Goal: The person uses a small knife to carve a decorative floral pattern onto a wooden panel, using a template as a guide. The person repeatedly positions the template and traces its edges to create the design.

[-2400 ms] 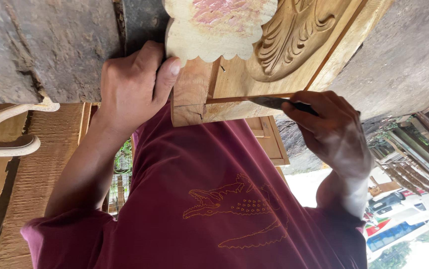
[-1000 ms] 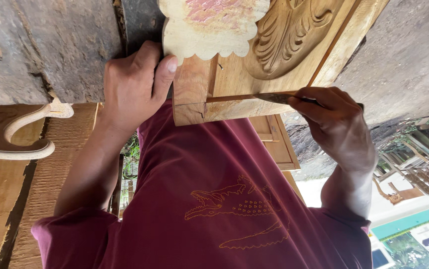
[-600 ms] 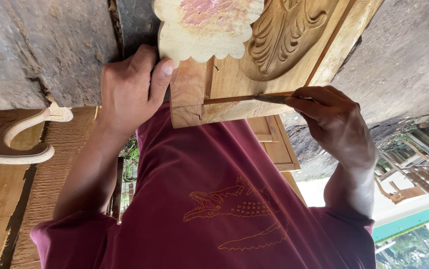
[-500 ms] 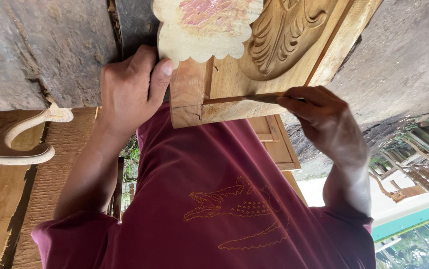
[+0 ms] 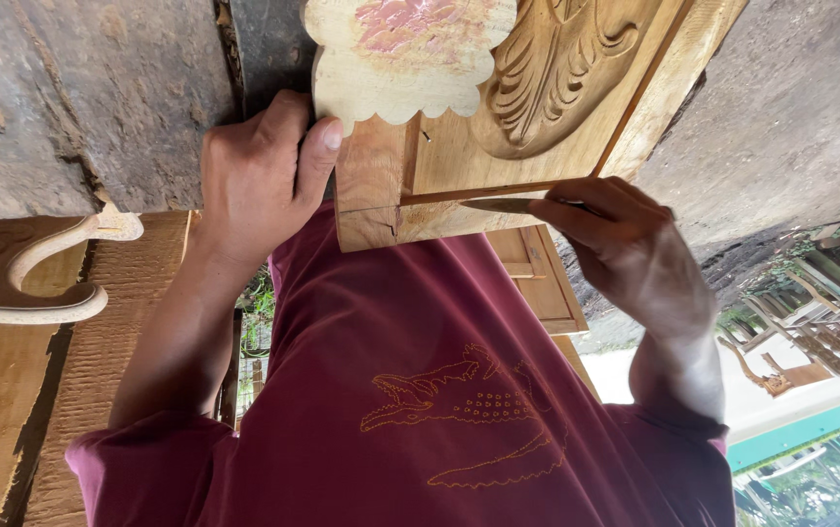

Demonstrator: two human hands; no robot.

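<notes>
One pale carved wooden panel (image 5: 537,107) with a leaf relief and a scalloped piece on top rests against the person's maroon shirt (image 5: 420,390), between the two hands. The left hand (image 5: 259,176) grips its edge, thumb pressed on the wood. The right hand (image 5: 625,244) pinches one thin metal-bladed carving tool (image 5: 498,205), its tip lying in the panel's groove.

The carved panel (image 5: 537,88) is cut off above.

Your carved panel (image 5: 537,107) is pale tan wood with a leafy relief pattern; the scalloped piece (image 5: 405,59) above its left corner is cream, stained pink; below the panel your shirt (image 5: 420,390) is maroon with an orange outlined crocodile; left of it, brown ribbed boards (image 5: 98,322).
</notes>
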